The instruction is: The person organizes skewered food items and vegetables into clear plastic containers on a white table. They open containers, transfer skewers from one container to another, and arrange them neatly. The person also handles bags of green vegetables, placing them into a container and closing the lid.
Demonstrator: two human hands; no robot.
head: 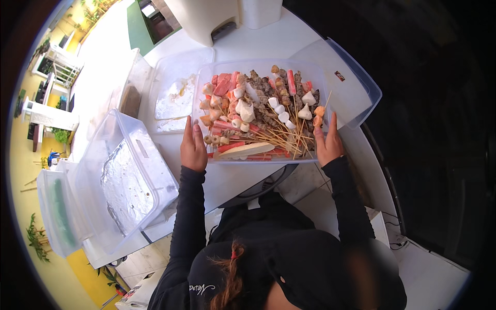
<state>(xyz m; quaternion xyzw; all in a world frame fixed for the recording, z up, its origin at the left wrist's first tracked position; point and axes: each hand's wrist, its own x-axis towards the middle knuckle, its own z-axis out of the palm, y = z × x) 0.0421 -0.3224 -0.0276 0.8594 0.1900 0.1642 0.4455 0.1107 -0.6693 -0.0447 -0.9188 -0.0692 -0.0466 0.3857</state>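
Before me on a white table lies a clear plastic container [259,64] full of skewered food on thin wooden sticks. My left hand [195,149] grips its left side near the front corner, thumb up on the rim. My right hand [328,143] holds the opposite side, its thumb close to an orange skewered piece [318,116]. Among the food are grey-brown meat skewers [263,87], pink-red sticks [291,82], white ball-like pieces [279,109] and pale pointed pieces [247,112]. A long pale piece [246,150] lies along the near edge.
A foil-lined plastic bin [128,182] stands at the left, beside a container with something green [62,213]. Behind are a clear lid-like tray [176,97] and a white appliance or bin [205,17]. Another translucent container [356,93] lies right, overhanging the table edge.
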